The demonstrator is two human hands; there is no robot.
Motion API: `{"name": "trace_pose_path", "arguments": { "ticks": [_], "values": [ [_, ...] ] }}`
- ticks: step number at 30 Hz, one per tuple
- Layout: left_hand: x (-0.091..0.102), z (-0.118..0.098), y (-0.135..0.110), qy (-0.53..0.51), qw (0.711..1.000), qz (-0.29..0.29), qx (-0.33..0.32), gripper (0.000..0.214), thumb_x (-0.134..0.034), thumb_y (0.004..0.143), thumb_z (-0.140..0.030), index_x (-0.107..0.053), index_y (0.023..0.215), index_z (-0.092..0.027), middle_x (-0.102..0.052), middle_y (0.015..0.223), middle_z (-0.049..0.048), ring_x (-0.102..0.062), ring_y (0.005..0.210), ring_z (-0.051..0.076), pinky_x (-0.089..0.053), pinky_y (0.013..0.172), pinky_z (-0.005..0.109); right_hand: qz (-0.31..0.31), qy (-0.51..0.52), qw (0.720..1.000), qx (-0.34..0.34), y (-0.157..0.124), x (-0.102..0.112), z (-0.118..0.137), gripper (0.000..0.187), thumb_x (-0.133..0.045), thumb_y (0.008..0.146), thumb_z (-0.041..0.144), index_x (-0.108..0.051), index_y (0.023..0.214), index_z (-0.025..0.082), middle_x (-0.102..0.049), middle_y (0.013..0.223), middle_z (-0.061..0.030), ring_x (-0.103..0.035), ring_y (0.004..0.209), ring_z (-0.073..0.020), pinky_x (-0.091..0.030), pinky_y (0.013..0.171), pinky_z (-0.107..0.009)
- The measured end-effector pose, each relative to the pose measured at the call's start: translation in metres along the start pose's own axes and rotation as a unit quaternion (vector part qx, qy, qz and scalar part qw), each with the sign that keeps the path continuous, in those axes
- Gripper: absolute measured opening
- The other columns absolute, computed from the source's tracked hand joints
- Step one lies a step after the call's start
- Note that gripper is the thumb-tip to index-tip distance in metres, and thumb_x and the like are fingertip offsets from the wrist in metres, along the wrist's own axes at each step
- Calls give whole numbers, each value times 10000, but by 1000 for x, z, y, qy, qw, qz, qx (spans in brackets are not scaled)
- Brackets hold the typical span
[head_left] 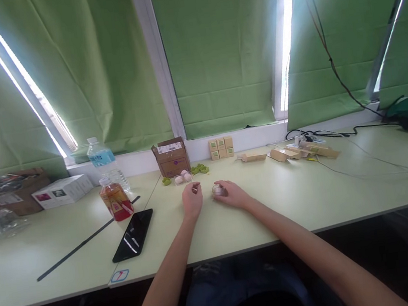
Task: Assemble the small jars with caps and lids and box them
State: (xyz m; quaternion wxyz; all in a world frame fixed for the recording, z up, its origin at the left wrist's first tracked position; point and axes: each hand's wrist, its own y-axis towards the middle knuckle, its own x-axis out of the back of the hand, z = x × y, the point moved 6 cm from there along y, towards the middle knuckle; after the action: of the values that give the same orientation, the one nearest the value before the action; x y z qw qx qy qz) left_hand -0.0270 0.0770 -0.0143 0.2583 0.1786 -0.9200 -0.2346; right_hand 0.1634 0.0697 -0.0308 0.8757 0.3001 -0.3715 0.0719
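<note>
My right hand [232, 195] rests on the table with its fingers curled round a small, pale round piece [218, 190] with thin lines across it. My left hand [193, 200] is just left of it, thumb and fingers drawn together in a pinch; whatever lies between them is too small to make out. Beyond the left hand are several small pinkish-white round pieces [183, 177] that seem to be in clear wrapping. Green clover-like pieces [200, 168] lie beside them, and another green piece [166, 181] sits to the left.
An open brown carton [171, 158] and small stacked kraft boxes [221, 148] stand at the back. Opened kraft boxes [283, 154] and cables [357, 173] lie right. On the left are a phone [133, 235], a red drink bottle [116, 200], a water bottle [110, 168] and a black strip [77, 248].
</note>
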Motion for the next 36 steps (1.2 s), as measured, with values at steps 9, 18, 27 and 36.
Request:
{"name": "trace_pose_path", "arguments": {
  "ticks": [9,18,27,36],
  "values": [
    [4,12,6,33,999,38,-6,98,-619,833,-204,-694,890,-175,-717,877,57,-603,757,173,-487,781,305,-127,65,989,-35,-5,32,-23,286,-588,947,448,-720,989,198,-714,1068,-97,-653,1029,-224,-511,967,-378],
    [0,17,6,52,997,56,30,267,-591,877,-178,-592,1144,-167,-674,878,32,-614,693,154,-486,714,281,-137,68,986,-69,-7,34,-48,189,-562,915,308,-703,944,185,-714,1005,-94,-664,946,-217,-553,859,-366],
    [-11,34,17,109,986,102,78,228,-525,929,-155,-714,1049,-201,-747,1064,81,-677,963,222,-488,831,317,-98,-12,994,-49,25,16,-63,236,-565,922,254,-711,1086,167,-689,1135,-131,-636,1102,-258,-510,1009,-423],
    [-17,40,30,153,976,103,117,196,-606,886,-195,-739,1028,-219,-762,1111,100,-688,1056,268,-488,862,341,17,-162,987,-14,80,-18,-65,497,-472,989,274,-511,1476,181,-372,1640,-120,-351,1472,-305,-368,1167,-488]
  ]
}}
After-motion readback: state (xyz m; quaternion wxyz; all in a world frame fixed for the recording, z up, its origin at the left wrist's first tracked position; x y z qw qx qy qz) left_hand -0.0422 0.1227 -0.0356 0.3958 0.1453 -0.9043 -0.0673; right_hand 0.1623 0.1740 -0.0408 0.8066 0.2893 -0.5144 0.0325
